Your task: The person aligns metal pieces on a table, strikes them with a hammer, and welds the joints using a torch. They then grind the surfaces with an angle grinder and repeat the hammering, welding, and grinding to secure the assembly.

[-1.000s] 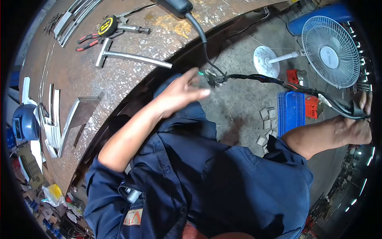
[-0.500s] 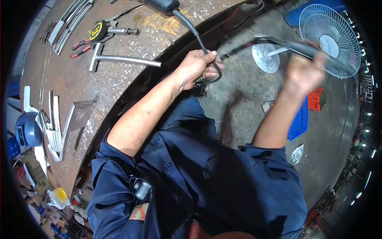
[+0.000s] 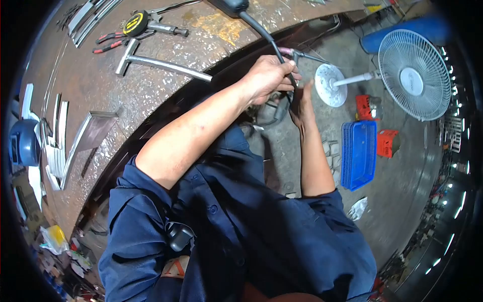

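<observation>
My left hand [image 3: 271, 79] is closed round a black cable [image 3: 265, 34] at the edge of the metal workbench [image 3: 166, 95]. The cable runs up to a dark device [image 3: 230, 5] on the bench. Just right of and below it is my right hand [image 3: 303, 106], upright and seen edge-on, beside dark cable loops; its fingers are partly hidden, and what it holds cannot be made out. A torch-like tool with a pinkish part [image 3: 288, 51] shows just above my left hand.
On the bench lie a hammer-shaped metal piece [image 3: 166, 67], a tape measure [image 3: 136, 23], red-handled pliers [image 3: 111, 42] and metal strips [image 3: 58, 136]. A fan [image 3: 413, 75], a blue basket [image 3: 358, 153] and red boxes [image 3: 387, 143] are at the right. A welding mask [image 3: 25, 142] is at the left.
My right hand has come down and left from beside the fan to near my left hand. My left hand, still on the cable, has shifted slightly right. The view has shifted too.
</observation>
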Action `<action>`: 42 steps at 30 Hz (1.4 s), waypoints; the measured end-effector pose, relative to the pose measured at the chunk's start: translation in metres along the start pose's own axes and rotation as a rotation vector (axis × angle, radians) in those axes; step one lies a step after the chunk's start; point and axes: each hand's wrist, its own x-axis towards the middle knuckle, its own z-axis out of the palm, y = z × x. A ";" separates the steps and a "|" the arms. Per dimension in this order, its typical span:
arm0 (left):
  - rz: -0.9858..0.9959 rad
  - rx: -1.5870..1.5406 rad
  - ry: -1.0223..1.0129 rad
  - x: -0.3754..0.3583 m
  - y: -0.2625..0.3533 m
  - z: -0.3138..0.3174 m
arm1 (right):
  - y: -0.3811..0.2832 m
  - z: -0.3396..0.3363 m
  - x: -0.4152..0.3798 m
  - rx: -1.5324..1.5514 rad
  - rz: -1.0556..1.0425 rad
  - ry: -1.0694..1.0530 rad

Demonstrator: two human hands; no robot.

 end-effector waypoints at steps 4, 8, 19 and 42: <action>0.027 0.023 0.022 0.017 -0.006 0.005 | -0.034 -0.024 -0.023 -1.050 -0.201 0.030; 0.119 0.234 0.078 0.032 -0.009 -0.006 | -0.073 -0.019 -0.023 -1.678 -0.119 -0.161; 0.086 0.327 0.168 0.031 -0.020 -0.029 | -0.119 -0.075 -0.050 -2.085 -0.212 -0.365; 0.352 1.754 1.161 -0.453 0.097 -0.198 | -0.124 0.218 0.053 -1.260 -0.699 -0.209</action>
